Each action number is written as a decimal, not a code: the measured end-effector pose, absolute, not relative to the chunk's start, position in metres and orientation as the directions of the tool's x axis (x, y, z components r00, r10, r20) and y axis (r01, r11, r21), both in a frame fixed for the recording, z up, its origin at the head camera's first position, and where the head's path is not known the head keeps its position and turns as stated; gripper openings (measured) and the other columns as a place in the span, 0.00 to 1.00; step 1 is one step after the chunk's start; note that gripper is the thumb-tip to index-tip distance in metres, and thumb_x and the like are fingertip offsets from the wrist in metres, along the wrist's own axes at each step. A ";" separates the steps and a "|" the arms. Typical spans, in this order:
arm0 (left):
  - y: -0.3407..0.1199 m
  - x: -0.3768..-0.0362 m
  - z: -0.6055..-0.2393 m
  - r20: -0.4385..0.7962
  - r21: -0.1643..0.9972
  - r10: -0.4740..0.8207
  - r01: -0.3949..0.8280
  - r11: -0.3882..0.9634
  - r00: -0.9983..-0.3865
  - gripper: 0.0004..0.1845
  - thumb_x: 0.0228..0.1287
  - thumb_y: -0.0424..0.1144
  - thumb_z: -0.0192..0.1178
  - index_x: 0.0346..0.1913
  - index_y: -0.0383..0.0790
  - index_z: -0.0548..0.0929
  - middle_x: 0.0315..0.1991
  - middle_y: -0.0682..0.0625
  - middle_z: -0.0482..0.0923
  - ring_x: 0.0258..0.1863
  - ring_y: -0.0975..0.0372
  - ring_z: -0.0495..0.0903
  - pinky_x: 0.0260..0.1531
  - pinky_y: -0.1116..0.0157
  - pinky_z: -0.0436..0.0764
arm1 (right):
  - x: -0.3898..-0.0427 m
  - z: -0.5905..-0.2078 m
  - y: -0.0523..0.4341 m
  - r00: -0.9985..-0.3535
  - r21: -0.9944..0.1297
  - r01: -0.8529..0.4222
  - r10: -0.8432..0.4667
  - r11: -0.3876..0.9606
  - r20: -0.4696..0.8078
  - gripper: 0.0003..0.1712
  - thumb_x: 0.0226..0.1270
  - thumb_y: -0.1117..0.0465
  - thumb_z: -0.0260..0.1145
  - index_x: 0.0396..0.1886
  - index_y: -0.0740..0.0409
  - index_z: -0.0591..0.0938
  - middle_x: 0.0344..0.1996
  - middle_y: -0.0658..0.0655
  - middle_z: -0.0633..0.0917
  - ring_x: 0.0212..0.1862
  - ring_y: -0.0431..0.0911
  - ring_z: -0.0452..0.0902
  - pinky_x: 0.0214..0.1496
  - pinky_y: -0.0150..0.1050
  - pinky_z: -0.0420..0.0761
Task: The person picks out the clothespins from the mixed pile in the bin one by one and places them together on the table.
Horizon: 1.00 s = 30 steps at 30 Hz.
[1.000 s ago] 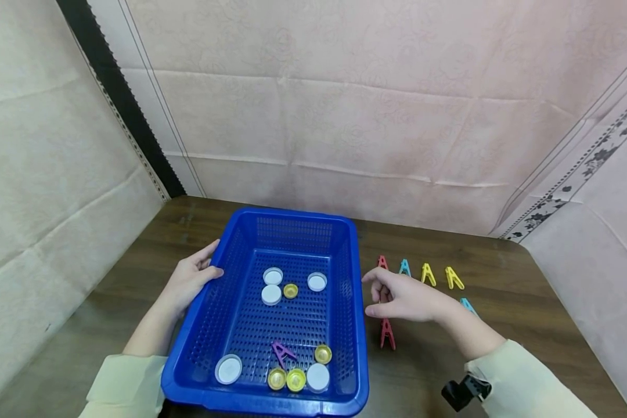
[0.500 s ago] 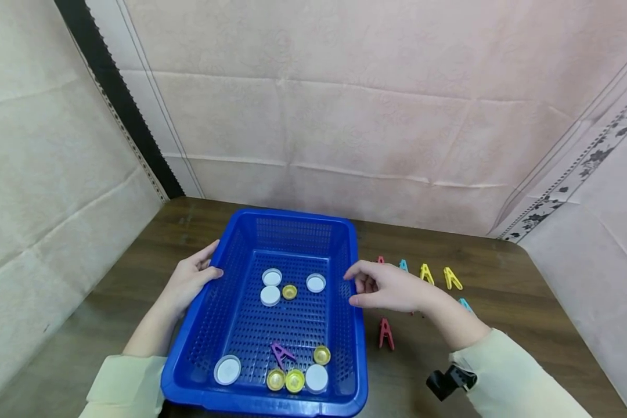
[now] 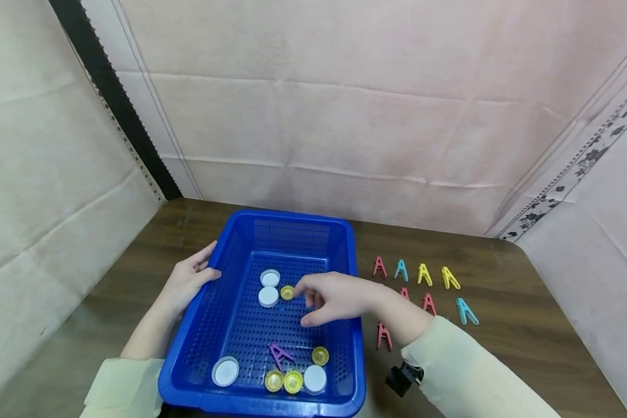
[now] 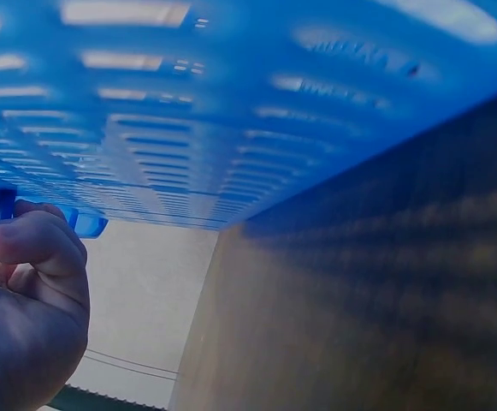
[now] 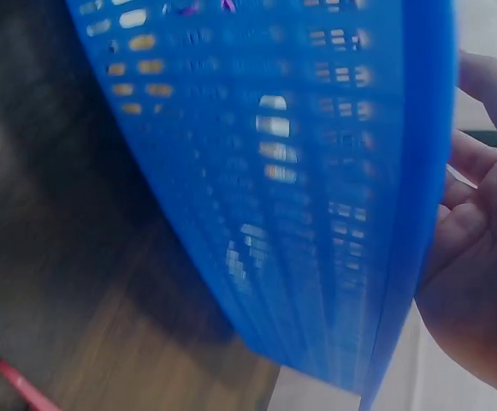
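Observation:
A blue plastic basket (image 3: 291, 231) stands on the wooden table, full of small perforations. My left hand (image 3: 184, 284) holds its left rim, the thumb hooked over the edge; the left wrist view shows this hand (image 4: 34, 291) beside the basket's outer wall. Over the right side, my right hand (image 3: 337, 296) reaches inside with index finger and thumb apart and nothing visible between them. The index fingertip is close to a small yellow cap (image 3: 287, 292); whether it touches I cannot tell. White caps (image 3: 269, 296), more yellow caps (image 3: 292, 382) and a purple clothespin (image 3: 280, 355) lie on the basket floor.
Right of the basket lie several clothespins in rows: red (image 3: 379, 267), blue (image 3: 400, 270), yellow (image 3: 424, 274), with another blue clothespin (image 3: 467, 312) farther right. Light patterned cloth (image 3: 303, 116) hangs behind the table and along both sides.
My right hand has moved left from outside the basket, across the right rim, to above its floor. It now covers a white cap and uncovers clothespins on the table. The left hand keeps its hold.

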<state>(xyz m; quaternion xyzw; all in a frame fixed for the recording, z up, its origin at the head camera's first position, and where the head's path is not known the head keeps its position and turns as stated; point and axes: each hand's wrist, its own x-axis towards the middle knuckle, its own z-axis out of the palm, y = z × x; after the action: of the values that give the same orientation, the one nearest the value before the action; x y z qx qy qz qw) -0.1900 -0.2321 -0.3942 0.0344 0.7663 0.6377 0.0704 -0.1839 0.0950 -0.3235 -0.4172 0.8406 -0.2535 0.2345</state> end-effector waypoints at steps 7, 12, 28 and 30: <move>-0.232 -0.190 -0.393 -0.060 0.981 0.146 -0.032 0.190 -0.987 0.35 0.64 0.35 0.55 0.73 0.49 0.55 0.60 0.35 0.69 0.42 0.51 0.82 0.34 0.56 0.83 | -0.182 -0.315 0.076 -0.462 -0.578 -0.621 -0.843 0.529 -0.275 0.30 0.59 0.46 0.66 0.59 0.52 0.73 0.36 0.46 0.80 0.36 0.34 0.74 0.38 0.29 0.76; -0.232 -0.191 -0.394 -0.061 0.982 0.145 -0.034 0.185 -0.988 0.36 0.64 0.34 0.55 0.73 0.49 0.55 0.60 0.35 0.70 0.41 0.51 0.82 0.33 0.55 0.83 | -0.184 -0.300 0.062 -0.427 -0.546 -0.640 -0.841 0.541 -0.332 0.29 0.59 0.45 0.66 0.57 0.51 0.74 0.33 0.41 0.79 0.35 0.34 0.75 0.38 0.29 0.76; -0.231 -0.189 -0.393 -0.065 0.982 0.139 -0.039 0.182 -0.988 0.36 0.64 0.34 0.55 0.73 0.49 0.55 0.60 0.34 0.69 0.41 0.50 0.82 0.33 0.56 0.83 | -0.184 -0.330 0.041 -0.392 -0.555 -0.554 -0.782 0.621 -0.484 0.43 0.51 0.53 0.74 0.67 0.37 0.66 0.49 0.48 0.76 0.44 0.40 0.74 0.44 0.34 0.76; -0.231 -0.189 -0.393 -0.062 0.985 0.144 -0.038 0.169 -0.988 0.36 0.64 0.33 0.54 0.73 0.49 0.54 0.60 0.34 0.69 0.42 0.49 0.82 0.34 0.55 0.83 | -0.184 -0.335 0.040 -0.384 -0.533 -0.580 -0.784 0.616 -0.488 0.43 0.51 0.52 0.74 0.67 0.37 0.65 0.48 0.47 0.76 0.46 0.39 0.73 0.47 0.36 0.75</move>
<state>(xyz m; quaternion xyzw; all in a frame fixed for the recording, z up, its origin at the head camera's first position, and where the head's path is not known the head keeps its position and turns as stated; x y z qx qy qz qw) -0.1892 -0.2313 -0.3930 0.0349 0.7614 0.6435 0.0705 -0.1845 0.0397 -0.3345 -0.4156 0.8202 -0.1386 0.3679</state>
